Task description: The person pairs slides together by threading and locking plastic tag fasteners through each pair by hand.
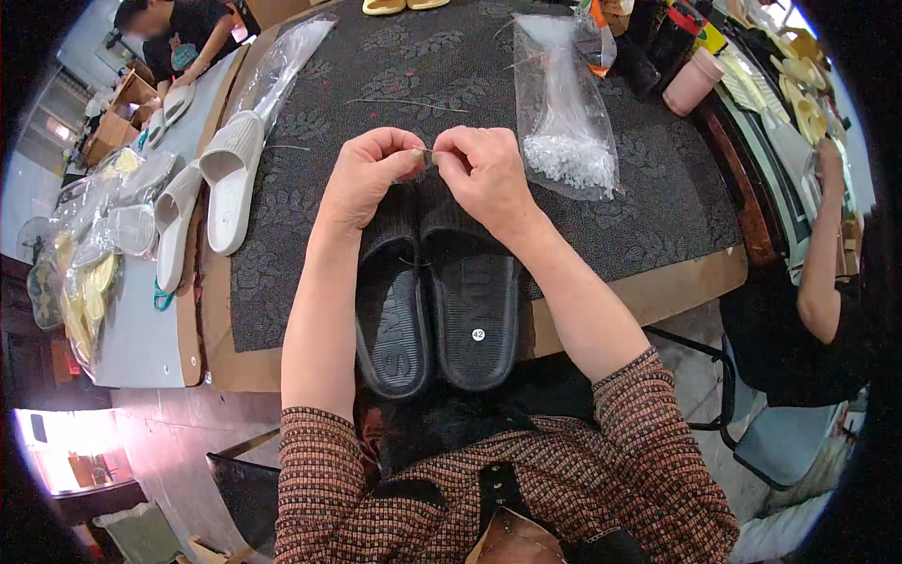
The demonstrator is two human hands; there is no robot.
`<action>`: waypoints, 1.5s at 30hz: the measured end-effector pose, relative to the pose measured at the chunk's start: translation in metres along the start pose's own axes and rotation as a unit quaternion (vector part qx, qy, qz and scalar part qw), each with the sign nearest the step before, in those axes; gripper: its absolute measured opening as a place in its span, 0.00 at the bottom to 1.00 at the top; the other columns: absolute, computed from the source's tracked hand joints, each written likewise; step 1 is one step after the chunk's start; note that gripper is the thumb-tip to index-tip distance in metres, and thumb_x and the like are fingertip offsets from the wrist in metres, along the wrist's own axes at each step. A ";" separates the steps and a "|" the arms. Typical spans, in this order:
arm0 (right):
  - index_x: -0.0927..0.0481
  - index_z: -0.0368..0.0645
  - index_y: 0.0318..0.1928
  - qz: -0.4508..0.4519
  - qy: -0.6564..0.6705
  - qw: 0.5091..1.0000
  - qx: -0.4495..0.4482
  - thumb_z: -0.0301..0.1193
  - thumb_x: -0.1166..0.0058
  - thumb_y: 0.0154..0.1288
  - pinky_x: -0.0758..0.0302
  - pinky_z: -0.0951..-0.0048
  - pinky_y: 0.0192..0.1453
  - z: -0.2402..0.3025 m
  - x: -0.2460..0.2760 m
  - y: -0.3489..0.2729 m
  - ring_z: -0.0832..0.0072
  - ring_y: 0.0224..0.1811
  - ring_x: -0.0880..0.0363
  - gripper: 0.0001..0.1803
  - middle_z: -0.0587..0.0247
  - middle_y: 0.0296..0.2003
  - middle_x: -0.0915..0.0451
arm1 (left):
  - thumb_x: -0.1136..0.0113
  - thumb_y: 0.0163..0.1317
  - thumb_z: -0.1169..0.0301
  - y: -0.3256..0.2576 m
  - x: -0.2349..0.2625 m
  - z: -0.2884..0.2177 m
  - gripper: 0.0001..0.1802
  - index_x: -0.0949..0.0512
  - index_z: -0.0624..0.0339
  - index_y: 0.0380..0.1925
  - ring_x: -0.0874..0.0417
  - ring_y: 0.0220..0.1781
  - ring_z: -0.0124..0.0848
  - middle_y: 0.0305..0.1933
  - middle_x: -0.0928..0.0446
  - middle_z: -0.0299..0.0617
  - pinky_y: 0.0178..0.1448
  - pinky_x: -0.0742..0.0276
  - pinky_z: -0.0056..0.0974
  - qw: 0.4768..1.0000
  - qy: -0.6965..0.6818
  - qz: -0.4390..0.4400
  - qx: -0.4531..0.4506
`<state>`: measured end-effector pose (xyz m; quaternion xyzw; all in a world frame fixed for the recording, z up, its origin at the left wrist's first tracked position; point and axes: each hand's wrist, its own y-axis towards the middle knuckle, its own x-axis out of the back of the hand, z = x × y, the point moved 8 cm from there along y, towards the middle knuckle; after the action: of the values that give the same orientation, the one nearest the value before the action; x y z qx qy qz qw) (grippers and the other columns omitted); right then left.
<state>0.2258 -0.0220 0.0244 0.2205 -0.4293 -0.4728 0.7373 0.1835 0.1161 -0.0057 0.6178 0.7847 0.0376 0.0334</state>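
a clear plastic bag [564, 113] of small clear bits lies on the surface [658, 235], just right of the black slippers [437, 301]. above the slippers' straps, the left hand [362, 179] and right hand [484, 174] meet, each grip pinched shut on one small tag [429, 156]. white slippers [211, 188] lie well left.

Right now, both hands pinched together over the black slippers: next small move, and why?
Probably ease the pinched piece down onto the straps of the black slippers. The left hand and right hand meet fingertip to fingertip on something tiny, too small to identify, directly above the straps, with the pair side by side below.
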 end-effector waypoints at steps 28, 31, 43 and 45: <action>0.22 0.45 0.34 0.006 0.003 0.999 -0.045 0.26 0.46 0.56 0.34 0.66 0.45 -0.007 -0.006 0.000 0.67 0.36 0.22 0.04 0.64 0.31 0.20 | 0.43 0.59 0.72 0.002 0.028 -0.004 0.05 0.25 0.62 0.31 0.26 0.26 0.22 0.25 0.24 0.35 0.33 0.29 0.26 0.989 -0.074 -0.121 -0.054; 0.22 0.45 0.34 0.010 0.001 0.998 -0.055 0.26 0.46 0.56 0.34 0.66 0.45 -0.011 -0.008 -0.001 0.67 0.36 0.22 0.04 0.64 0.31 0.20 | 0.44 0.60 0.72 0.001 0.040 0.001 0.05 0.25 0.63 0.31 0.26 0.26 0.22 0.25 0.24 0.36 0.32 0.28 0.28 0.977 -0.121 -0.167 -0.046; 0.21 0.36 0.37 0.025 0.017 0.999 -0.042 0.23 0.46 0.56 0.26 0.73 0.35 -0.011 -0.012 -0.001 0.70 0.30 0.20 0.07 0.54 0.29 0.19 | 0.42 0.59 0.71 -0.003 0.050 0.009 0.06 0.25 0.63 0.30 0.27 0.24 0.21 0.24 0.25 0.35 0.30 0.30 0.27 0.982 -0.040 -0.186 -0.006; 0.22 0.36 0.37 0.033 0.015 0.997 -0.062 0.23 0.46 0.56 0.26 0.72 0.36 -0.015 -0.012 -0.004 0.68 0.31 0.20 0.07 0.54 0.30 0.19 | 0.41 0.59 0.70 -0.003 0.046 0.011 0.06 0.24 0.62 0.29 0.27 0.25 0.21 0.24 0.25 0.34 0.30 0.30 0.26 0.988 -0.005 -0.156 0.021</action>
<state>0.2343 -0.0141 0.0088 0.1669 -0.3948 -0.4703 0.7714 0.1711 0.1600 -0.0173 0.4886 0.8719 0.0126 0.0301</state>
